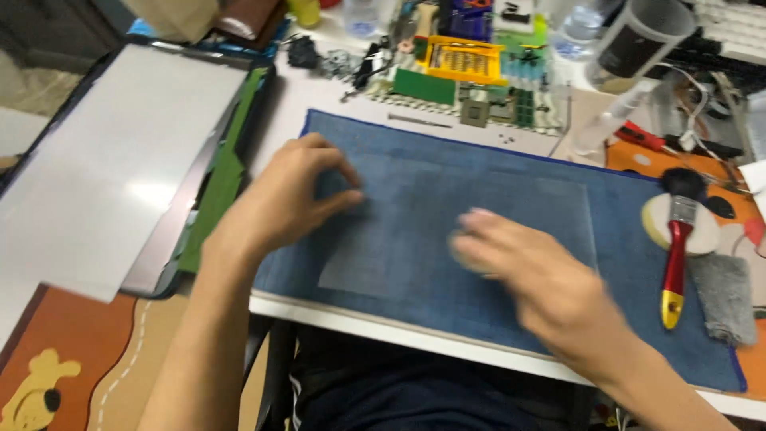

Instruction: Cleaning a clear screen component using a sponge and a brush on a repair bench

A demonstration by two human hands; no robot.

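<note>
Directly under both hands, left and right, lies the clear sheet.

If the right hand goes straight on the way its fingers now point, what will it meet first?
The right hand is blurred, its fingers pointing left across the blue cloth. Going straight on, it would probably meet the left hand first; only the clear sheet on the cloth seems to lie between them.

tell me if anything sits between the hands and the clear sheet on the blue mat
Nothing visible does. The left hand presses the clear sheet directly on the blue mat; the blurred right hand lies on it too.
</note>
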